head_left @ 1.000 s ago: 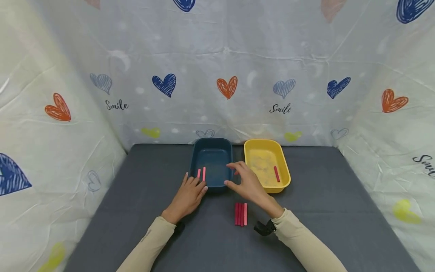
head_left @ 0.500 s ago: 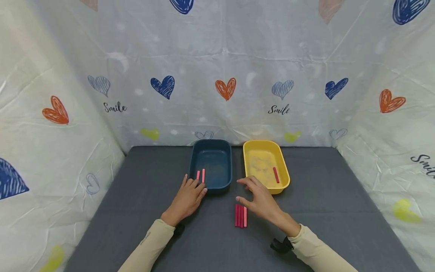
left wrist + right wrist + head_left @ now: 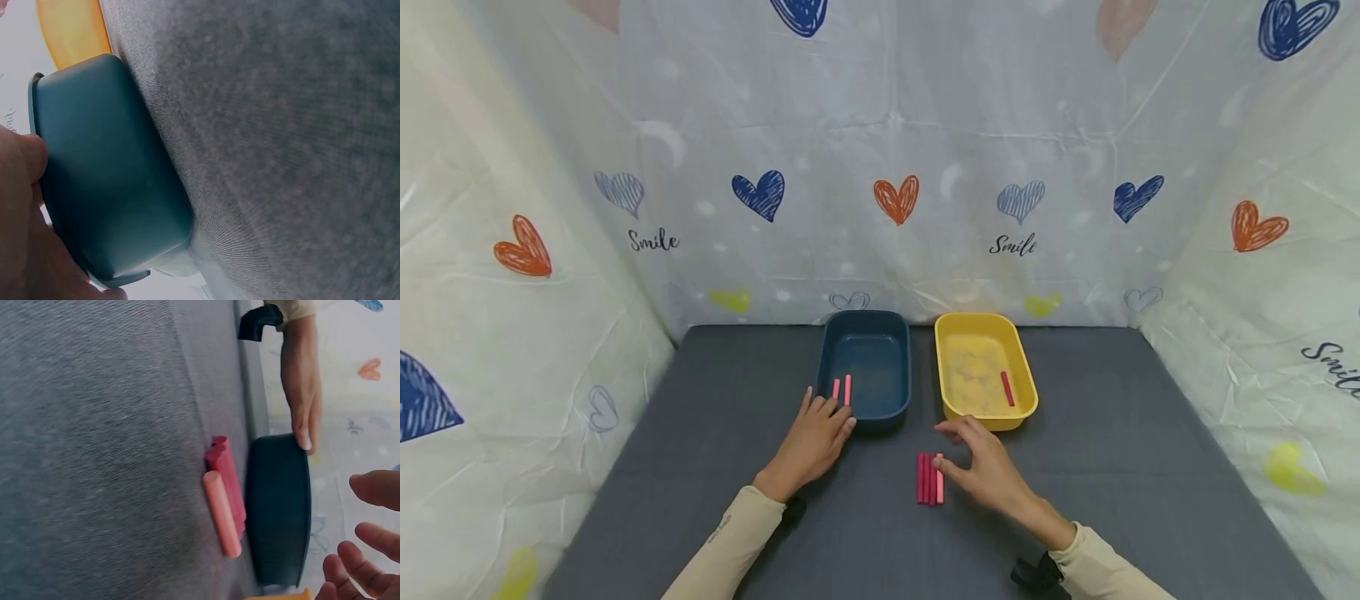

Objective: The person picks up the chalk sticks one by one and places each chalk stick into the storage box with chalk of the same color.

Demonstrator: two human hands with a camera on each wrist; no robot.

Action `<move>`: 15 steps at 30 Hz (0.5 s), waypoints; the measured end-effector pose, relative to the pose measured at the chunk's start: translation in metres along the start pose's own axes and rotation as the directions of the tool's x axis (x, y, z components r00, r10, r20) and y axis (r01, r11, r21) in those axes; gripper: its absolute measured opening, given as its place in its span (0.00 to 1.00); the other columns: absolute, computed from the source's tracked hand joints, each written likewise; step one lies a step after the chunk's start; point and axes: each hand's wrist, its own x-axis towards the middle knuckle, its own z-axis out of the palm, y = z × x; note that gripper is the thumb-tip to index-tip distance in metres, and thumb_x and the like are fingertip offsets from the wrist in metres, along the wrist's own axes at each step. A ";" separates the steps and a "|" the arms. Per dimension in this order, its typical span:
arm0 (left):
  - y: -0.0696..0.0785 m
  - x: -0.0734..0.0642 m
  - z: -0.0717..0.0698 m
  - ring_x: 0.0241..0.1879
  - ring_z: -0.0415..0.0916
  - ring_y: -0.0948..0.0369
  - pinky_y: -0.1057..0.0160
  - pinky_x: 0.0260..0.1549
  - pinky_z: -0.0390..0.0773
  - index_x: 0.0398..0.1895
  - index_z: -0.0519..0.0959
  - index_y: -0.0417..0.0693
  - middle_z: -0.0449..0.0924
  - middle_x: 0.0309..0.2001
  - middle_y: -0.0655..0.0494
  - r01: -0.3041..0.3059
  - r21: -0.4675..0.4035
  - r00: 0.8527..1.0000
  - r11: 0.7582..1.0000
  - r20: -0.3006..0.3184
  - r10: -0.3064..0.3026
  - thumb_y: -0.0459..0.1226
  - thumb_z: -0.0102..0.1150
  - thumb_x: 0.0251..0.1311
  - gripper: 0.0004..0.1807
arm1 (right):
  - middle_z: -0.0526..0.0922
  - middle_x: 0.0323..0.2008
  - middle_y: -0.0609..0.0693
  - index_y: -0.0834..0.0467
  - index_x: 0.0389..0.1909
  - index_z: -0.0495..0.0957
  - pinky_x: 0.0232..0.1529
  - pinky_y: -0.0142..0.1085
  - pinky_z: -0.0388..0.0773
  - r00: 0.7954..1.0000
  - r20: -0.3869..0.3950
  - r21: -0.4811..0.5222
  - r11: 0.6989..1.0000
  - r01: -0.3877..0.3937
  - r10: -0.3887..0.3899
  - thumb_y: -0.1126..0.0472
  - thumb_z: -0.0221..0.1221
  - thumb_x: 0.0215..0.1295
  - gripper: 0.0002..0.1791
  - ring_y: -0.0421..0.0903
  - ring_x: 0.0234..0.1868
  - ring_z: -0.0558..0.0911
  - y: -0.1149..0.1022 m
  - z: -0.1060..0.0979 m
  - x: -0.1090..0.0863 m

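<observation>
My left hand point(image 3: 808, 440) rests on the near left rim of the dark blue tray point(image 3: 880, 358), its fingers reaching over the edge. Two light pink sticks point(image 3: 847, 390) lie inside that tray beside the fingertips. My right hand point(image 3: 988, 473) hovers over the table with thumb and fingers spread apart, holding nothing. Just beneath its thumb is a row of sticks: dark red sticks point(image 3: 926, 479) with one light pink stick point(image 3: 940, 487) at the right end. In the right wrist view the pink stick point(image 3: 222, 515) lies against the dark red ones, apart from the hand.
A yellow tray point(image 3: 973, 346) stands right of the blue one, with one dark red stick point(image 3: 1007, 389) in it. Grey cloth point(image 3: 865, 533) covers the table. A white curtain point(image 3: 827, 125) printed with hearts hangs behind and at both sides.
My right hand has drawn back from the blue tray towards the near right and now hangs by the row of sticks. The left hand has stayed at the tray's rim.
</observation>
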 end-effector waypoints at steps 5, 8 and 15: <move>0.000 0.004 -0.002 0.47 0.72 0.50 0.34 0.69 0.56 0.48 0.80 0.49 0.79 0.43 0.50 -0.016 0.029 1.000 0.999 -0.006 0.016 0.44 0.49 0.73 0.12 | 0.78 0.51 0.52 0.54 0.59 0.76 0.49 0.47 0.77 0.995 0.071 -0.002 0.997 -0.073 0.073 0.52 0.71 0.56 0.30 0.49 0.49 0.78 0.007 0.002 -0.004; 0.001 0.004 -0.002 0.48 0.73 0.50 0.34 0.69 0.55 0.48 0.80 0.49 0.79 0.43 0.49 -0.012 0.019 1.000 1.000 0.007 0.011 0.44 0.50 0.73 0.13 | 0.77 0.53 0.50 0.52 0.62 0.74 0.54 0.51 0.73 0.982 0.143 -0.050 0.992 -0.115 0.121 0.47 0.72 0.52 0.35 0.49 0.54 0.75 0.012 0.004 -0.009; 0.002 0.004 -0.002 0.48 0.73 0.51 0.34 0.69 0.54 0.47 0.79 0.51 0.79 0.44 0.51 0.016 -0.009 1.000 1.000 0.021 -0.016 0.44 0.48 0.74 0.11 | 0.75 0.55 0.49 0.50 0.65 0.73 0.49 0.46 0.65 0.970 0.204 -0.140 0.985 -0.102 0.129 0.43 0.74 0.47 0.42 0.49 0.57 0.72 0.021 0.009 -0.011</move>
